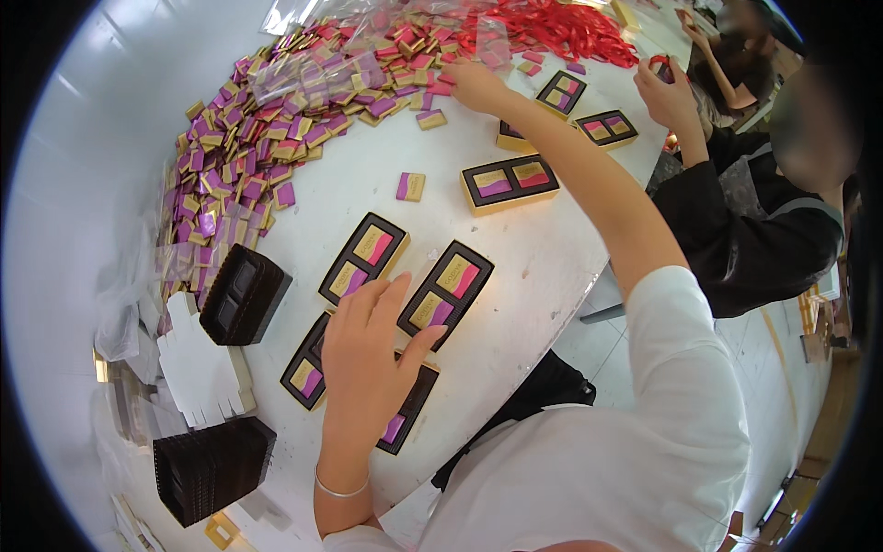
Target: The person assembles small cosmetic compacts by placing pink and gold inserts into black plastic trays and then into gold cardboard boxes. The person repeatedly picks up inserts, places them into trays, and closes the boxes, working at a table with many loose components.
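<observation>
My left hand (368, 345), a thin bangle on its wrist, is spread over several small gold boxes with black two-slot trays. Beside its fingers, a box (345, 250) and another box (469, 260) each hold two wrapped chocolates, one pink and gold, one purple and gold. Partly under this hand lie a lower left box (288, 379) and a lower right box (423, 397); some of their slots are hidden. My right hand (478, 89) reaches to the edge of a big chocolate pile (267, 138), its fingers bent down on a pink and gold wrapped chocolate (441, 86).
More filled boxes (510, 200) stand at the right. A loose chocolate (411, 187) lies mid-table. Red ribbons (561, 28) heap at the back. Stacked black trays (244, 294), white flat cartons (198, 359) and another tray stack (216, 469) stand left. A co-worker (727, 212) sits at right, hand raised.
</observation>
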